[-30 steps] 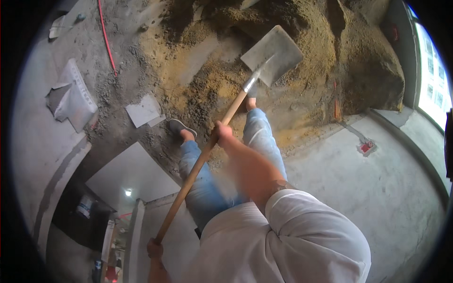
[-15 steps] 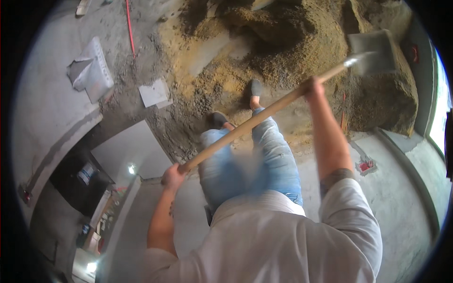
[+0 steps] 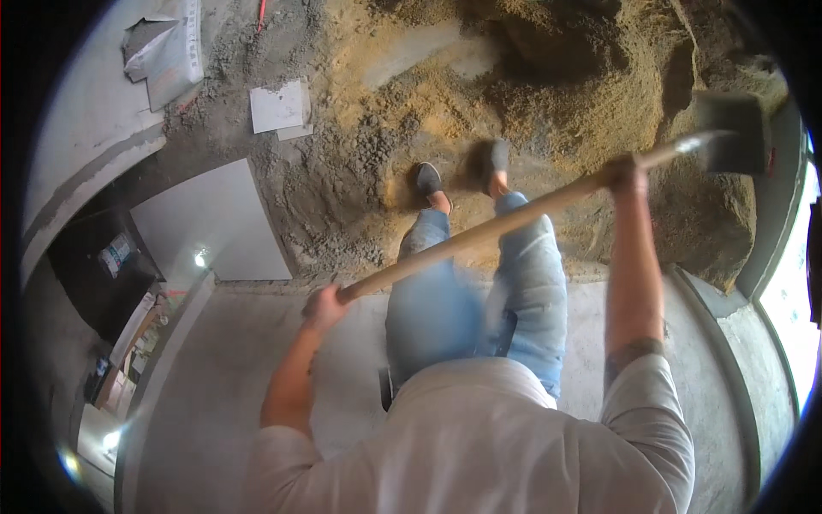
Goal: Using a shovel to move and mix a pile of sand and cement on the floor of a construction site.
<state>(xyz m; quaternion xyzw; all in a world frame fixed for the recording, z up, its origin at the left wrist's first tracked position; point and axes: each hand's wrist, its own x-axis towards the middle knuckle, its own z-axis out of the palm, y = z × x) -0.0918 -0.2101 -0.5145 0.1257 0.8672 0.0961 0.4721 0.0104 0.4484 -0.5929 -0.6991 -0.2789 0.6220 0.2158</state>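
Observation:
A long wooden-handled shovel (image 3: 479,236) slants across in front of me, from lower left up to the right. My left hand (image 3: 325,307) is closed round the handle's end. Farther up, near the metal socket, my right hand (image 3: 627,174) grips the same handle. The dark, flat blade (image 3: 730,133) is at the far right, over or beside the edge of a heap of yellowish-brown sand (image 3: 591,111); blur hides whether it touches. No load can be made out on the blade.
Grey crumbly mortar (image 3: 360,163) spreads left of the sand. A white square tile (image 3: 276,109) lies there, with a large pale board (image 3: 211,221) nearer me. A torn white sack (image 3: 175,64) is at the upper left. Along the right runs a wall ledge (image 3: 728,364).
The shovel has swung a little farther right and its blade lower in the view. My feet and legs have shifted right. Both hands keep their grip on the handle.

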